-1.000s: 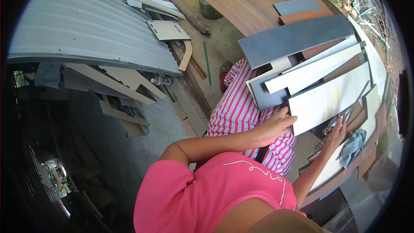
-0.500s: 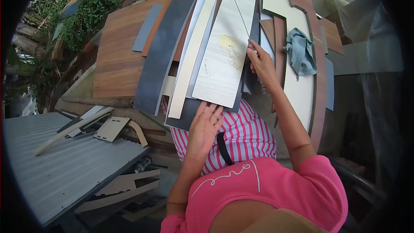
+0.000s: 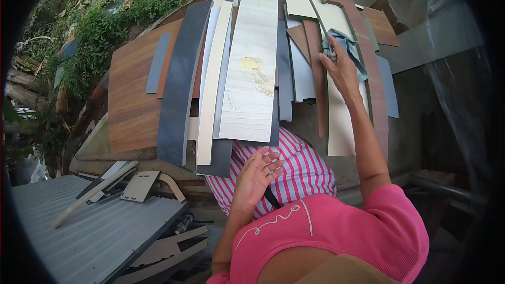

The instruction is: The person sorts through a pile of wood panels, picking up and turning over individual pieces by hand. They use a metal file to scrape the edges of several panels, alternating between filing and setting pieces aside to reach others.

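My right hand (image 3: 341,68) is closed around the near end of a long, thin, dark blade-like tool (image 3: 314,8), which points away from me over the cream panel (image 3: 339,94). A grey-green cloth (image 3: 359,62) lies right behind this hand and partly under it. My left hand (image 3: 258,179) is open, palm turned up and fingers a little bent, over the striped pink-and-white fabric on my lap (image 3: 305,165). Just beyond its fingertips is the near end of a pale wood-grain board (image 3: 250,68) with a yellowish worn patch.
Dark grey boards (image 3: 181,84), a narrow cream strip (image 3: 214,73) and a brown wood-grain panel (image 3: 134,89) lie to the left. A brown strip (image 3: 374,89) runs along the right. Offcuts (image 3: 139,186) rest on a corrugated metal sheet (image 3: 79,221) at lower left.
My right hand has moved right with the blade-like tool, from beside the pale board to the cloth. My left hand has come away from the board's near end, and the view has shifted.
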Action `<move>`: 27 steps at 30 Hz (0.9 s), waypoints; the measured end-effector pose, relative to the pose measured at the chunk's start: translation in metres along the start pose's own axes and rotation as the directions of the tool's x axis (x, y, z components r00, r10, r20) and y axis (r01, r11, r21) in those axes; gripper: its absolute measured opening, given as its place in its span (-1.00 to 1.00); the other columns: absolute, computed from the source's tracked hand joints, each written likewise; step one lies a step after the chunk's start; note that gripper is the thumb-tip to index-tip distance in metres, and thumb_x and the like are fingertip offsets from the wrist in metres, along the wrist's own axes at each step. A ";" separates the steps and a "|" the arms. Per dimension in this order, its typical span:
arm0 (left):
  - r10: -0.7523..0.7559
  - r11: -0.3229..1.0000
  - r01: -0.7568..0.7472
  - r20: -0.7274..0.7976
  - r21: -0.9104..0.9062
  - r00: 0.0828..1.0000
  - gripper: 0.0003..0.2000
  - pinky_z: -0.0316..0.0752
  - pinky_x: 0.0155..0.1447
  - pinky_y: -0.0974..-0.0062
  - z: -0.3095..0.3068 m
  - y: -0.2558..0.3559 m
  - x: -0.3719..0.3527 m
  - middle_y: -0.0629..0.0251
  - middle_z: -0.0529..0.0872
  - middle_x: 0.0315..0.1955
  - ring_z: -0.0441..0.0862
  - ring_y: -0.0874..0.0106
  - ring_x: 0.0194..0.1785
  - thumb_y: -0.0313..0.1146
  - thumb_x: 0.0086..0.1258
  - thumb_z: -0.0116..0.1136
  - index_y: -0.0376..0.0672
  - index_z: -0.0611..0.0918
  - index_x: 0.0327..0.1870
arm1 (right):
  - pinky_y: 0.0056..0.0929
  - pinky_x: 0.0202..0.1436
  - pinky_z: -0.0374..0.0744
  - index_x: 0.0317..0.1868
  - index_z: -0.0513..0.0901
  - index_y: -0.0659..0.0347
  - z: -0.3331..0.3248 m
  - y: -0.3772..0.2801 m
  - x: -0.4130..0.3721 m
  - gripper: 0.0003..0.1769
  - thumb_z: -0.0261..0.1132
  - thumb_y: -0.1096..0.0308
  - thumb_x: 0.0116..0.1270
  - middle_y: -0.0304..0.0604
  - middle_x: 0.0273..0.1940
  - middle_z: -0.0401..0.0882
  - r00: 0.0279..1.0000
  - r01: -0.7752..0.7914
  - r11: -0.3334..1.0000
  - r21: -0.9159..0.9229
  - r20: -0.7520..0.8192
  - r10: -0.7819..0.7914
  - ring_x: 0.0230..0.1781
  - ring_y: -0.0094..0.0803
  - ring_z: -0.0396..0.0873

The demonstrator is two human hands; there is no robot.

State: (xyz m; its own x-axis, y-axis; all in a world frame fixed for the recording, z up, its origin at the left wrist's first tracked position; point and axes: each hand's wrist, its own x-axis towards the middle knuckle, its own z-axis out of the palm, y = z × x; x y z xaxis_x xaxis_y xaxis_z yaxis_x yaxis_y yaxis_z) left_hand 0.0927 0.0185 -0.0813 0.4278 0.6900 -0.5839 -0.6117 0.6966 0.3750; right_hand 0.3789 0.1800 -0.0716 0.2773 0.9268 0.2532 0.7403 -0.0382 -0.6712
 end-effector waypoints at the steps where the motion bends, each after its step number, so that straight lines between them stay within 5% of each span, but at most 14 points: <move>1: -0.008 1.000 0.008 0.009 0.008 1.000 -0.60 0.42 0.20 0.15 0.000 0.001 0.001 0.05 0.52 0.02 0.51 0.16 0.10 -0.20 0.49 -0.12 -0.24 0.33 0.22 | -0.27 -0.08 0.49 0.27 0.37 0.09 -0.007 0.006 0.007 -0.40 0.27 0.16 0.23 0.00 0.02 0.54 0.999 -0.015 0.993 -0.116 -0.042 0.011 -0.12 -0.16 0.56; 3: 0.024 1.000 -0.024 0.006 0.000 1.000 -0.64 0.44 0.17 0.19 0.000 0.002 0.002 0.12 0.57 -0.06 0.56 0.21 0.03 -0.20 0.49 -0.12 -0.23 0.39 0.17 | -0.21 0.00 0.47 0.27 0.37 0.08 -0.019 0.027 0.017 -0.38 0.29 0.16 0.21 0.00 0.06 0.50 0.994 -0.052 0.970 -0.239 -0.106 0.028 -0.01 -0.09 0.53; 6: 0.050 0.999 -0.049 0.038 -0.013 0.998 -0.66 0.45 0.17 0.20 0.003 0.005 0.002 0.14 0.58 -0.08 0.57 0.23 0.01 -0.21 0.50 -0.13 -0.23 0.40 0.15 | -0.16 0.00 0.47 0.23 0.41 0.11 -0.021 0.051 0.025 -0.43 0.26 0.19 0.20 0.04 0.05 0.50 0.986 -0.103 0.897 -0.429 0.073 0.149 -0.01 -0.04 0.52; 9: 0.055 0.998 -0.056 0.042 0.008 0.998 -0.67 0.46 0.15 0.21 0.007 0.007 0.002 0.14 0.58 -0.08 0.57 0.23 -0.01 -0.22 0.50 -0.14 -0.23 0.40 0.14 | -0.16 -0.01 0.46 0.17 0.47 0.16 -0.033 0.043 0.032 -0.49 0.24 0.22 0.20 0.09 -0.08 0.57 0.960 -0.185 0.954 -0.237 0.165 0.227 -0.04 0.01 0.53; 11: 0.052 0.998 -0.053 0.043 0.027 0.998 -0.67 0.46 0.14 0.20 0.010 0.006 0.002 0.13 0.58 -0.08 0.58 0.23 -0.01 -0.23 0.50 -0.15 -0.24 0.40 0.13 | -0.18 -0.02 0.46 0.11 0.51 0.20 -0.045 0.048 0.033 -0.54 0.23 0.23 0.21 0.10 -0.18 0.61 0.984 -0.141 0.979 -0.150 0.091 0.155 -0.09 0.01 0.56; 13: 0.049 0.996 -0.053 0.060 0.078 0.997 -0.67 0.47 0.14 0.20 0.015 0.006 0.002 0.10 0.57 -0.08 0.58 0.23 -0.02 -0.24 0.50 -0.14 -0.26 0.40 0.13 | -0.28 0.00 0.46 0.16 0.48 0.22 -0.074 0.050 0.039 -0.50 0.24 0.18 0.24 0.06 -0.15 0.63 0.979 -0.073 0.988 -0.140 -0.199 0.044 -0.09 -0.08 0.59; 15: 0.033 0.995 -0.039 0.072 0.090 0.997 -0.67 0.47 0.14 0.21 0.017 0.004 0.004 0.09 0.57 -0.08 0.58 0.24 -0.02 -0.25 0.49 -0.14 -0.26 0.40 0.13 | -0.31 0.01 0.47 0.17 0.47 0.22 -0.114 0.046 0.042 -0.49 0.22 0.16 0.26 0.05 -0.11 0.62 0.946 -0.260 0.963 -0.077 -0.220 0.238 -0.06 -0.13 0.59; 20: -0.034 0.990 0.017 0.121 0.141 0.992 -0.66 0.47 0.14 0.25 0.026 -0.003 0.016 0.07 0.56 -0.07 0.57 0.26 -0.01 -0.25 0.49 -0.12 -0.28 0.38 0.14 | -0.24 0.07 0.46 0.18 0.47 0.23 -0.160 0.150 0.030 -0.43 0.22 0.09 0.24 0.14 -0.03 0.58 0.840 -0.418 0.877 -0.236 -0.468 0.274 0.03 -0.02 0.55; 27: -0.281 0.896 0.199 0.161 0.396 0.946 -0.59 0.44 0.17 0.34 0.048 -0.036 0.048 0.08 0.50 0.01 0.54 0.25 0.07 -0.23 0.50 -0.11 -0.29 0.29 0.24 | -0.24 0.18 0.40 0.26 0.41 0.20 -0.124 0.232 -0.025 -0.22 0.22 -0.16 0.15 0.20 0.08 0.52 0.856 -0.509 0.844 -0.171 -0.201 0.476 0.14 0.03 0.48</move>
State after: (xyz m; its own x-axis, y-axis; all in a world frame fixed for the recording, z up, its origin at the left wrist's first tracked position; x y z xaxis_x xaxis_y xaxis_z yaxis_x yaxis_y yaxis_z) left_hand 0.1674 0.0364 -0.0884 0.6840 0.4886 -0.5417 -0.1996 0.8396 0.5052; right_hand 0.6197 0.1015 -0.1472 0.7130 0.7002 0.0377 0.5880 -0.5677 -0.5761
